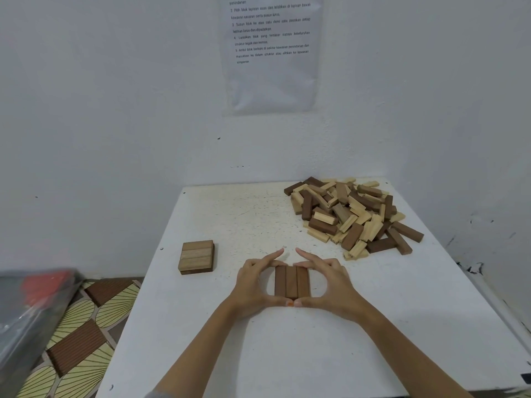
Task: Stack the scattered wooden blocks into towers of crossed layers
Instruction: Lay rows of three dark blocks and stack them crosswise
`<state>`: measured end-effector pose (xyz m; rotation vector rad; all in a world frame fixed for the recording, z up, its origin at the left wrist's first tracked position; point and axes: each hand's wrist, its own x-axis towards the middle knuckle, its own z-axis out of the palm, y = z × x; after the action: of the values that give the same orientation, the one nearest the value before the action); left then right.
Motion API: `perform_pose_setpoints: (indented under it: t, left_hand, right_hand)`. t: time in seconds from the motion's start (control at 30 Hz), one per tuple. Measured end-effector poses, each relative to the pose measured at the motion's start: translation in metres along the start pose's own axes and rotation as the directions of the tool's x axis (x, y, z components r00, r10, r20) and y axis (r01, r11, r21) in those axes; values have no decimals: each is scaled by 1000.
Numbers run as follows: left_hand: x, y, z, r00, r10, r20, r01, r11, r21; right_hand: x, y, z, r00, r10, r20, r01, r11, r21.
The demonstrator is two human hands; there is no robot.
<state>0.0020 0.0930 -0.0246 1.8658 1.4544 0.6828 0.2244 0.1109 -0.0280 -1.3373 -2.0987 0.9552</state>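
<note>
Three dark brown blocks [292, 281] lie side by side on the white table [258, 346], forming one flat layer. My left hand [253, 285] and my right hand [330, 285] cup this layer from both sides. Their thumbs press its near end, their fingers its far end. A low two-layer stack [197, 256] of mid-brown blocks stands to the left, with its top blocks crossed over the bottom ones. A loose pile of light and dark blocks [350, 215] fills the far right part of the table.
A white wall with a taped instruction sheet [271, 53] stands behind the table. To the left, below the table edge, a patterned floor mat [83, 340] and a grey plastic-wrapped item [26, 308] are visible.
</note>
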Motion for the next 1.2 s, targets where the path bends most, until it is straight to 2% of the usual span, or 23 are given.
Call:
perform_pose_setpoints:
  t: [0.23,0.67,1.2]
  left_hand:
    - [5,-4,-13,982,-50,180,47,999,21]
    - [2,-6,-5,998,-4,61,4,1000,-2]
    - [-1,-5,-2,999,37,13,-36,999,-28]
  right_hand:
    - [1,1,2,1000,-4,-15,4,1000,-1]
    - [0,2,-2,1000,1,23,-1,1000,2]
    - [1,1,-3,999,-19,43,19,1000,5]
